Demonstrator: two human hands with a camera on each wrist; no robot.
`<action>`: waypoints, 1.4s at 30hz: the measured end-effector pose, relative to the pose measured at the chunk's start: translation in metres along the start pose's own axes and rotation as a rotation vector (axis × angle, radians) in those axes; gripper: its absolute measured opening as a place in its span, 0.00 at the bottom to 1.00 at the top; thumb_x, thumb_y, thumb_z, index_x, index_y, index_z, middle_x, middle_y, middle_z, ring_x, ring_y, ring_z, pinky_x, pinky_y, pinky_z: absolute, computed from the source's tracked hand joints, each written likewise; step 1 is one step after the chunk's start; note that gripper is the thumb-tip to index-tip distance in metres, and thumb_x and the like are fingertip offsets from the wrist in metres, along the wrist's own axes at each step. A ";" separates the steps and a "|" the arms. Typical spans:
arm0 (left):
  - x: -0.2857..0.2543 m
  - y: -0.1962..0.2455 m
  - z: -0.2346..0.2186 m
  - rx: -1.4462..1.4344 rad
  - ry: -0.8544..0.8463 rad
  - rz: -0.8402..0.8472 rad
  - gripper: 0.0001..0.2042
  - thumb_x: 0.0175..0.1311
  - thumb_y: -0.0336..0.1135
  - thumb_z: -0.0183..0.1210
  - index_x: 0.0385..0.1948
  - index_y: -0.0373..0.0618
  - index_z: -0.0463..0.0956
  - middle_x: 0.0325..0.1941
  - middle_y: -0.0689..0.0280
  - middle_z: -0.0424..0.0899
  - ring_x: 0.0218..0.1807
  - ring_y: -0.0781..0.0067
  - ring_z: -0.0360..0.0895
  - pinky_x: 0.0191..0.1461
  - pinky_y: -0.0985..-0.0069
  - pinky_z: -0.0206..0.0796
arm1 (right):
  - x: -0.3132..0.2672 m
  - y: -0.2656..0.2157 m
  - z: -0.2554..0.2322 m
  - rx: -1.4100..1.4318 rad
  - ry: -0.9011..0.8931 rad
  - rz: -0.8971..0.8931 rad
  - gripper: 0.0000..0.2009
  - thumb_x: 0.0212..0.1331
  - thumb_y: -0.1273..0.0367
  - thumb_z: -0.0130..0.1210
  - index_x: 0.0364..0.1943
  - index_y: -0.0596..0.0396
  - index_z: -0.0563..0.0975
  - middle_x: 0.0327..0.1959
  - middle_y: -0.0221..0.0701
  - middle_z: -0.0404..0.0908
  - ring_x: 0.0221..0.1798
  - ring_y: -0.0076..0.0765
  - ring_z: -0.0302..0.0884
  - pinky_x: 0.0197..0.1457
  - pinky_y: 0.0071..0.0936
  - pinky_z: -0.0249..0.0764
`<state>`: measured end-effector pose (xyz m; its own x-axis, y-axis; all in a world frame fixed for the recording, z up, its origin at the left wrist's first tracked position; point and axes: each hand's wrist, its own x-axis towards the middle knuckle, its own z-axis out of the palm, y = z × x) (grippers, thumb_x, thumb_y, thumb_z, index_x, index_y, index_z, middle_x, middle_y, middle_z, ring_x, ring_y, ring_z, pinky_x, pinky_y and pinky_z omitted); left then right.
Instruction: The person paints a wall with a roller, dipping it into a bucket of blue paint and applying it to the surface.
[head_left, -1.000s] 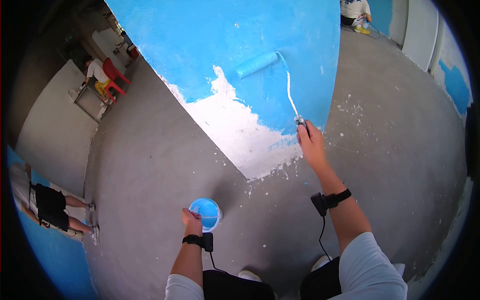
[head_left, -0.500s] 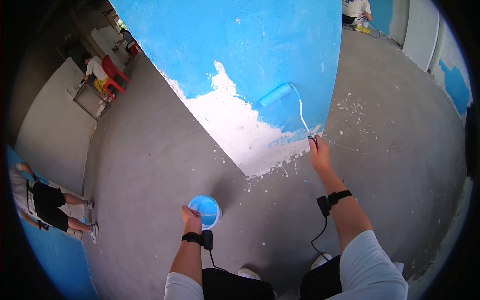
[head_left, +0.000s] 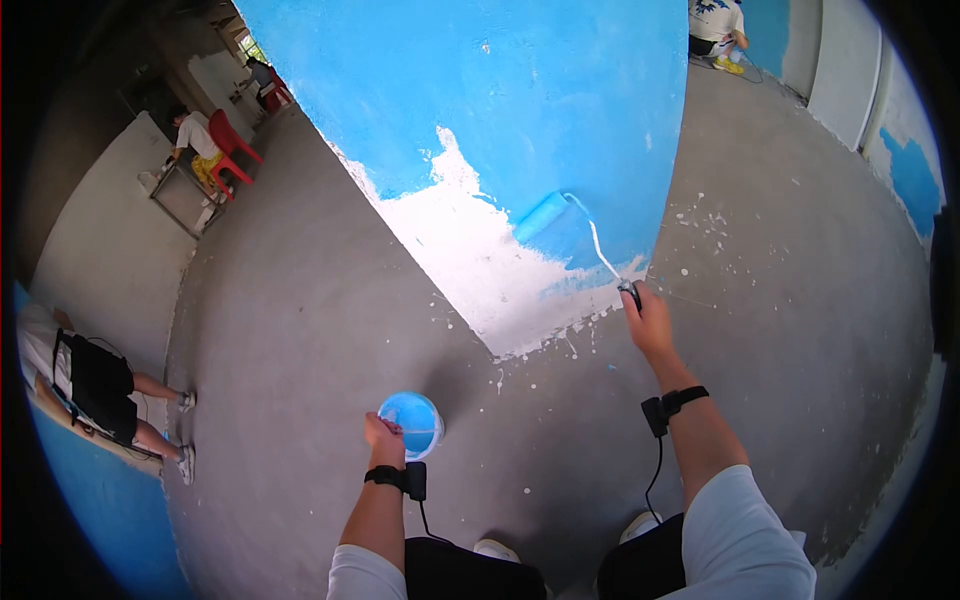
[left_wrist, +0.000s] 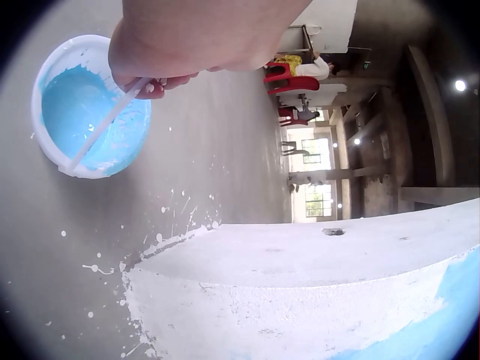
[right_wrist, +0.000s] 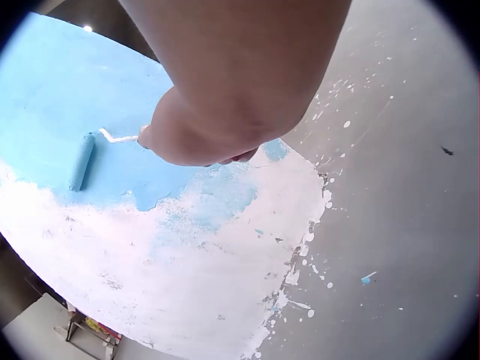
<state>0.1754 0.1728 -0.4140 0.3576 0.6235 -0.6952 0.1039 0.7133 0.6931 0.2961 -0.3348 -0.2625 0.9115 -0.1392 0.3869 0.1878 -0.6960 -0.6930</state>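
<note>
My right hand (head_left: 651, 318) grips the handle of a paint roller (head_left: 541, 216), whose blue sleeve lies against the wall (head_left: 470, 270) at the border of blue paint and bare white. In the right wrist view the roller sleeve (right_wrist: 82, 162) tilts on the blue area, and the hand (right_wrist: 202, 135) hides most of the handle. With my left hand (head_left: 383, 432) I hold the bail handle of a white bucket (head_left: 440, 428) with blue paint inside. The left wrist view shows the bucket (left_wrist: 46, 142) hanging by its handle from curled fingers.
White splatters (head_left: 572, 342) dot the grey floor (head_left: 300, 330) at the wall's foot. One person (head_left: 100, 390) stands by a wall at left; another sits on a red chair (head_left: 231, 145) farther back. A third person (head_left: 716, 30) crouches at the back right.
The roller has come down the blue area, then shifted slightly left to the white edge, its sleeve tilting more steeply. The right hand moved down and right; the bucket stays nearly in place.
</note>
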 end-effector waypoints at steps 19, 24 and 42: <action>-0.007 -0.005 0.002 0.065 -0.004 -0.005 0.13 0.63 0.39 0.49 0.17 0.54 0.59 0.12 0.72 0.60 0.15 0.76 0.57 0.22 0.74 0.53 | 0.042 -0.146 0.013 0.558 -0.187 -0.113 0.13 0.67 0.69 0.48 0.52 0.57 0.70 0.25 0.38 0.74 0.26 0.38 0.72 0.33 0.31 0.69; 0.002 -0.004 -0.002 0.057 0.005 0.013 0.13 0.62 0.39 0.48 0.17 0.54 0.59 0.12 0.72 0.60 0.15 0.76 0.57 0.22 0.74 0.52 | 0.037 -0.121 0.018 0.367 -0.078 -0.156 0.13 0.64 0.69 0.51 0.51 0.57 0.72 0.28 0.45 0.77 0.29 0.50 0.76 0.34 0.35 0.71; -0.003 -0.005 0.001 0.029 0.015 0.025 0.10 0.60 0.37 0.50 0.20 0.50 0.62 0.14 0.70 0.60 0.14 0.75 0.58 0.19 0.74 0.54 | 0.025 -0.109 0.020 0.277 -0.035 -0.161 0.14 0.64 0.69 0.52 0.52 0.57 0.72 0.30 0.48 0.78 0.34 0.60 0.78 0.35 0.39 0.73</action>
<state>0.1752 0.1675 -0.4149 0.3461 0.6458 -0.6805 0.1224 0.6881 0.7152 0.3056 -0.2478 -0.1894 0.8733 -0.0150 0.4870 0.4187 -0.4880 -0.7659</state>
